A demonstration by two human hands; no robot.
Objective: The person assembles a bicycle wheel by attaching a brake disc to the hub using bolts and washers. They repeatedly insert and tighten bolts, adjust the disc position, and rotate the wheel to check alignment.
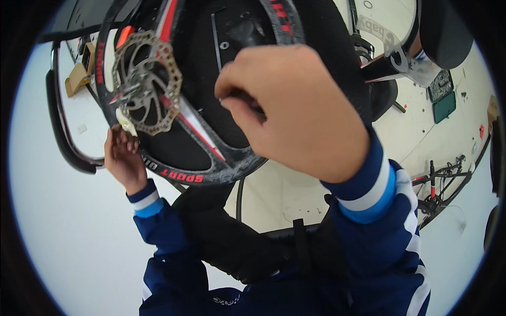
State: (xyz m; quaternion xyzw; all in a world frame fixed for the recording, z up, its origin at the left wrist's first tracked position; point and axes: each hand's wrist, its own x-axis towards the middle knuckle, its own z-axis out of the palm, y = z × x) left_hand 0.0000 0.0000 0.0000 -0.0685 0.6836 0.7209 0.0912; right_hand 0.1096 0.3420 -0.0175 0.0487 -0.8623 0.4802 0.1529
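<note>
A black bicycle wheel point(211, 131) with red and white striped spokes fills the upper middle of the view. A silver brake disc point(145, 84) is fixed at its hub. My left hand point(124, 158) grips the wheel's lower left rim, fingers curled over the edge next to a small pale piece point(126, 122). My right hand point(292, 110) is close to the camera in front of the wheel, its fingers pinched on a small dark object point(243, 98) that is mostly hidden. Both arms wear blue sleeves with white stripes.
A black curved frame part point(63, 121) runs down the left side. A white and black bicycle frame point(398, 58) lies at the upper right above a pale floor. Another bicycle point(443, 184) lies at the right. A green box point(444, 105) sits on the floor.
</note>
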